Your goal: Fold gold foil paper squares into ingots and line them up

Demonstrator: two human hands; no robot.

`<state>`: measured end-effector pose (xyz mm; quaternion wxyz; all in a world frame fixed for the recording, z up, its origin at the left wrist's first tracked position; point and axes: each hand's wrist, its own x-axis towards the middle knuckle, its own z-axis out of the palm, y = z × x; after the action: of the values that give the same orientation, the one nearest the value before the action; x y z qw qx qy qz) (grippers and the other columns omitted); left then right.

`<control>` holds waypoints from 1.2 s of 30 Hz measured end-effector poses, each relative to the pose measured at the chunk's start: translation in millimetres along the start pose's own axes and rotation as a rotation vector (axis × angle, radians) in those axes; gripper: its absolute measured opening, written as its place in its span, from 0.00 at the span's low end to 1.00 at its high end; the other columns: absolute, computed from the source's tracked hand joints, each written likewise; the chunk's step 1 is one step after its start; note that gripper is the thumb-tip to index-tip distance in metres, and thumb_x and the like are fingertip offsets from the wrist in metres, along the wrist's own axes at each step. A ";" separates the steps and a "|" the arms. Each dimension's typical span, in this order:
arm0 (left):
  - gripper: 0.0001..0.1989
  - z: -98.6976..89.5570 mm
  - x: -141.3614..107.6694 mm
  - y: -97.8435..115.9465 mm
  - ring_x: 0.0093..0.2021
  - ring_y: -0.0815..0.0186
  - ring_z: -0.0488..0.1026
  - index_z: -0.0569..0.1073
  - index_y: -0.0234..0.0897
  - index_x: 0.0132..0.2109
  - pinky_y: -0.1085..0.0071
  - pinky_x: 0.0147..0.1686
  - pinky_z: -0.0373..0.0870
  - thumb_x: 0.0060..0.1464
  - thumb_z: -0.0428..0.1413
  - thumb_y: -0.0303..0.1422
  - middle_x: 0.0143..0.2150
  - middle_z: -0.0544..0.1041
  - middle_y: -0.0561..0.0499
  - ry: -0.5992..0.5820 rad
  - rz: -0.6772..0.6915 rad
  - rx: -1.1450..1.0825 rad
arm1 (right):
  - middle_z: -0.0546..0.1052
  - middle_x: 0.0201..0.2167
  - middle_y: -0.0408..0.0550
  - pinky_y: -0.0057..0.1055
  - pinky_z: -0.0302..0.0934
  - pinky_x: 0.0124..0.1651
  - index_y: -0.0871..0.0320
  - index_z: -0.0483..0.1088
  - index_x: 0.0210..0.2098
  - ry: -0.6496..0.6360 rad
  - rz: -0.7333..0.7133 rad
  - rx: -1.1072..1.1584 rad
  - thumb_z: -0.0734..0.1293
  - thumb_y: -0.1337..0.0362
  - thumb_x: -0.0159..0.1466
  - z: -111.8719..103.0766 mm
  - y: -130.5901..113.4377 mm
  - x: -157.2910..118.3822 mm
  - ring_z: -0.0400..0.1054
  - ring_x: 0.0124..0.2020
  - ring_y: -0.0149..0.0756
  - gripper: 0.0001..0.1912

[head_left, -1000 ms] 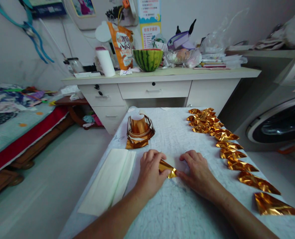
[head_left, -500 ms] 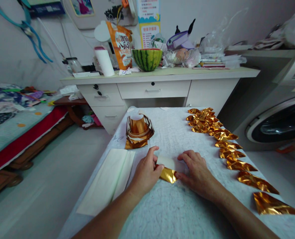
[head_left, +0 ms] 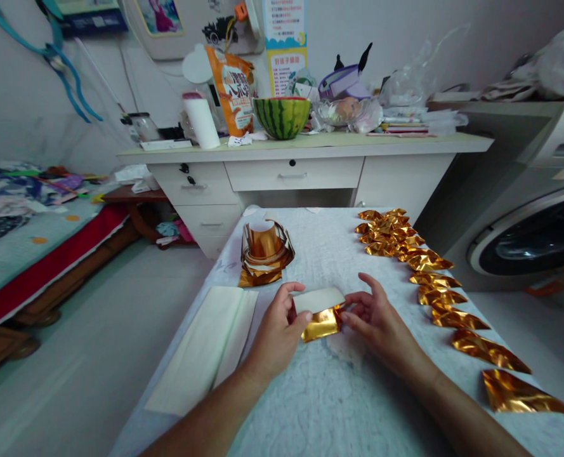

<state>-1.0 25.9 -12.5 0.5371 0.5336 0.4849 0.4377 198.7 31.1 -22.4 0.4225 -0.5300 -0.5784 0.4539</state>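
A piece of gold foil paper (head_left: pixel 320 325) with a white back is curled over between my hands, above the cloth-covered table. My left hand (head_left: pixel 284 327) pinches its left end, thumb in front and fingers behind. At its right end, my right hand (head_left: pixel 374 320) grips the edge between thumb and bent fingers, with one finger raised. A stack of curled gold foil sheets (head_left: pixel 265 247) sits beyond my left hand. White paper sheets (head_left: pixel 200 349) lie flat to the left of my left forearm. Several folded gold foil pieces (head_left: pixel 457 315) run down the table's right side.
Across the far end stands a white desk (head_left: pixel 291 152) bearing a watermelon half (head_left: pixel 282 117), an orange pouch (head_left: pixel 231 92) and a paper roll (head_left: pixel 202 120). A washing machine (head_left: pixel 538 209) is at the right, a bed (head_left: pixel 34 247) at the left.
The gold foil paper has been lifted and tilted, showing more gold below its white fold. My right hand has turned, raising a finger, while my left hand keeps its hold.
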 end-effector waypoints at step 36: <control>0.06 0.9 -12.2 4.0 0.45 0.64 0.69 0.71 0.37 0.36 0.65 0.46 0.65 0.63 0.53 0.28 0.42 0.76 0.54 -0.391 0.752 1.002 | 0.72 0.29 0.42 0.34 0.59 0.36 0.58 0.59 0.53 -0.014 -0.109 -0.571 0.64 0.65 0.58 -3.2 4.6 3.2 0.67 0.32 0.37 0.24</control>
<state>-1.7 13.8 -7.9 0.1122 0.9220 0.3039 0.2119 202.6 34.7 -26.0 0.2761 -0.5925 -0.7133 0.2529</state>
